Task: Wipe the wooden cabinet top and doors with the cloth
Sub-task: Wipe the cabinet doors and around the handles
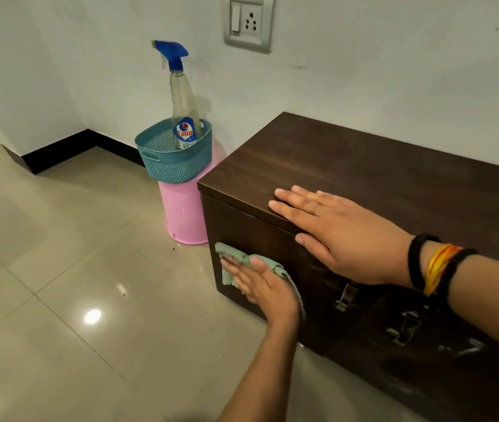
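A low dark wooden cabinet (379,169) stands against the white wall, with two front doors and metal handles (345,296). My left hand (263,284) presses a pale green cloth (230,263) flat against the left door, near its left edge. Most of the cloth is hidden under the palm. My right hand (336,236) rests flat on the cabinet top at its front edge, fingers spread and pointing left, holding nothing. Black and orange bands circle the right wrist.
Left of the cabinet, a teal perforated basket (178,166) sits on an upturned pink bucket (184,217) and holds a clear spray bottle (183,117) with a blue trigger. A wall socket (249,22) is above. Glossy beige floor tiles (75,269) spread to the left.
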Motion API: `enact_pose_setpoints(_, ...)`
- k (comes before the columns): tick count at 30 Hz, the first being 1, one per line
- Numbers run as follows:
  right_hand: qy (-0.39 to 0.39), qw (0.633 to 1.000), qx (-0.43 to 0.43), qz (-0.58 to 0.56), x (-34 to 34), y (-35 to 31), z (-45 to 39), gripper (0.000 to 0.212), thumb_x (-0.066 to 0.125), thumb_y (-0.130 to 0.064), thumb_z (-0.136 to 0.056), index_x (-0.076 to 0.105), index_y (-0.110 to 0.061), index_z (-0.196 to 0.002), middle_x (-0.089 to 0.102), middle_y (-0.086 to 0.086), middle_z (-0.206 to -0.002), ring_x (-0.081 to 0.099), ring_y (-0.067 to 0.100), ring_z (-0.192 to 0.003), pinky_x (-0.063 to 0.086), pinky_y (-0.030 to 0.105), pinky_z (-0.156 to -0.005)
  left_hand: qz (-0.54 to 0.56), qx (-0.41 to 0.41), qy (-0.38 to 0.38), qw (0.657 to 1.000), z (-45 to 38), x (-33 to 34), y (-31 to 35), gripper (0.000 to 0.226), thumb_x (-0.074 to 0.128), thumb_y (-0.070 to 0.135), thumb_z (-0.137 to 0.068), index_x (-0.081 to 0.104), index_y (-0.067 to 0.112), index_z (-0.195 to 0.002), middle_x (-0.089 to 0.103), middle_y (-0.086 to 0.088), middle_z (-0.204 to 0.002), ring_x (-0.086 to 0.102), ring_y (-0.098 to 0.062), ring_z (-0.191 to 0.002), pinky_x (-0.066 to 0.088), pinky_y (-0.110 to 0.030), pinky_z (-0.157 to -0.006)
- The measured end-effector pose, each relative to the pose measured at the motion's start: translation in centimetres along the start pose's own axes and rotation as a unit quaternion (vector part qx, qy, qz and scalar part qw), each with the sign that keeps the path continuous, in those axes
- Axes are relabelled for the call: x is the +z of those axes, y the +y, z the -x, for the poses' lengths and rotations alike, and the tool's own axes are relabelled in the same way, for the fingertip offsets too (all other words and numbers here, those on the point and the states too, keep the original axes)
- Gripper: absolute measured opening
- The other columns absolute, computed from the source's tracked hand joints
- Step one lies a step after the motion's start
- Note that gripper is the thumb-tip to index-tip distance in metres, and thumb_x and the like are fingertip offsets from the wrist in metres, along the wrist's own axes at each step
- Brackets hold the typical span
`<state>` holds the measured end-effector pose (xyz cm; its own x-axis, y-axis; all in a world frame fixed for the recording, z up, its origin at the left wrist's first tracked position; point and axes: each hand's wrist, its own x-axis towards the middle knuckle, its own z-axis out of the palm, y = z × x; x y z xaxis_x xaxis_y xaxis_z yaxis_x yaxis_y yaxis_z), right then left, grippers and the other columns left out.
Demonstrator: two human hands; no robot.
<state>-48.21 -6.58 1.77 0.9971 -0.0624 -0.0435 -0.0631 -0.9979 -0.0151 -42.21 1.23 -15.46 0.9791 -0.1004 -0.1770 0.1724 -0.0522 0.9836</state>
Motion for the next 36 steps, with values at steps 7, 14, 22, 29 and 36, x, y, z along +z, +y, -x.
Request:
enact_pose_setpoints(7,-0.009,1.000,-0.001,0.001,0.0,0.0,-0.1,0.062,0.031,-0.038,-0.105,-0.005,-0.038,-0.156,-0.008,-0.014,-0.166,-0.009,0.006,-0.152,0.003,0.033,-0.125,0.013,-0.114,0.025,0.993,-5.3,-1.0,-3.5,0.088,-0.005,0.074,-0.088,0.007,0.025,-0.159,0.006,0.003,-0.169,0.008,-0.020,-0.155,0.009,-0.039,-0.125)
enact_pose_setpoints(14,-0.009,1.000,-0.012,0.011,0.0,0.1,-0.6,0.065,0.034,-0.036,-0.104,-0.004,-0.036,-0.157,-0.007,-0.012,-0.166,-0.008,0.008,-0.152,0.003,0.034,-0.125,0.008,-0.020,0.059,0.998,-3.8,0.5,-1.3,0.061,0.013,0.056,-0.103,0.001,0.035,-0.159,-0.001,0.008,-0.168,0.000,-0.021,-0.154,0.000,-0.049,-0.120)
enact_pose_setpoints(22,-0.002,0.998,-0.049,0.031,0.1,-0.4,-2.3,0.068,0.035,-0.026,-0.104,-0.006,-0.025,-0.158,-0.008,-0.005,-0.168,-0.006,0.012,-0.153,0.004,0.034,-0.125,0.028,0.008,0.048,0.998,-0.4,1.3,-1.9,0.072,0.009,0.071,-0.094,-0.002,0.040,-0.158,0.000,0.009,-0.168,0.006,-0.026,-0.154,0.006,-0.053,-0.120)
enact_pose_setpoints(29,0.007,0.998,-0.061,0.020,0.4,-0.2,-2.2,0.067,0.036,-0.025,-0.104,-0.002,-0.024,-0.159,-0.004,-0.004,-0.168,-0.003,0.013,-0.154,0.006,0.035,-0.126,0.115,-0.163,0.076,0.977,-0.9,1.5,-5.5,0.103,0.014,0.093,-0.076,0.011,0.033,-0.159,0.018,-0.001,-0.167,0.020,-0.032,-0.151,0.015,-0.055,-0.121)
enact_pose_setpoints(36,0.006,0.998,-0.068,0.011,0.2,-0.2,-2.2,0.066,0.037,-0.025,-0.104,0.000,-0.022,-0.159,-0.002,-0.001,-0.169,-0.001,0.016,-0.154,0.006,0.036,-0.125,0.074,-0.043,0.105,0.991,-2.3,2.0,-5.3,0.073,0.022,0.068,-0.093,0.012,0.038,-0.158,0.015,0.005,-0.167,0.015,-0.027,-0.152,0.008,-0.053,-0.120)
